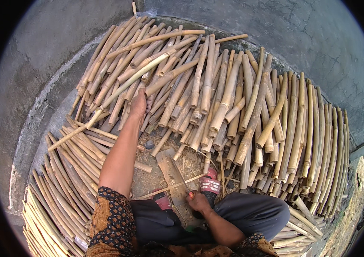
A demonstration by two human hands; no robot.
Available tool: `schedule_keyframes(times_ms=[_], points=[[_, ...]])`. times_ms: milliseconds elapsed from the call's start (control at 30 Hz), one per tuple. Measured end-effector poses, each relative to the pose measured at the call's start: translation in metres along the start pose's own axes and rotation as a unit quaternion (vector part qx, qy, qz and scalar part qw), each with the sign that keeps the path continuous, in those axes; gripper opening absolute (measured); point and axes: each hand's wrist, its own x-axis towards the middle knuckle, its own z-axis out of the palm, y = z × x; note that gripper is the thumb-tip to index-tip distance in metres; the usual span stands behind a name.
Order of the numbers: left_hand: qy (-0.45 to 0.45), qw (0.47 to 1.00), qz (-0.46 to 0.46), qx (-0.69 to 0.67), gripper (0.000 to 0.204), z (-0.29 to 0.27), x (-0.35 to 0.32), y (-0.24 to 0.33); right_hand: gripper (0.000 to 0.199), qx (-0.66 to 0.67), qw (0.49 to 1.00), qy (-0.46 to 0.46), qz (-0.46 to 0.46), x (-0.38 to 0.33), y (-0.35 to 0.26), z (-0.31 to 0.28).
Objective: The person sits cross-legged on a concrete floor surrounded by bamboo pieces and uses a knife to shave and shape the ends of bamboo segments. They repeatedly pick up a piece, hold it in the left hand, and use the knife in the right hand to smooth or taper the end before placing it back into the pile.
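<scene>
My left arm stretches forward to the pile, where my left hand (139, 103) is closed at the near cut end of a thick bamboo pole (171, 77). The fingers are partly hidden behind the hand. Low between my knees, my right hand (198, 202) grips a long-bladed knife (181, 176) by its orange handle, the blade pointing forward and slightly left. Under the blade lies a flat worn wooden board (168, 169). A thin bamboo strip (165, 189) crosses the board at a slant.
Bamboo poles (229, 98) are heaped ahead and to the right. More split lengths (68, 180) lie at the left, and others (295, 235) at the lower right. A curved grey wall (267, 25) stands behind. My feet in red-and-dark footwear (210, 184) flank the board.
</scene>
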Motion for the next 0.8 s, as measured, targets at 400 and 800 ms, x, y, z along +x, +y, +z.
schedule_keyframes(times_ms=[400,800], points=[[-0.009,0.998,-0.047,-0.040,0.047,-0.177,-0.100,0.048,0.051,-0.005,1.000,0.008,-0.003,-0.002,-0.003,0.002],[-0.301,0.907,-0.255,0.148,0.043,-0.229,-0.238,-0.081,0.050,-0.003,0.999,0.032,-0.014,-0.001,0.003,0.011]])
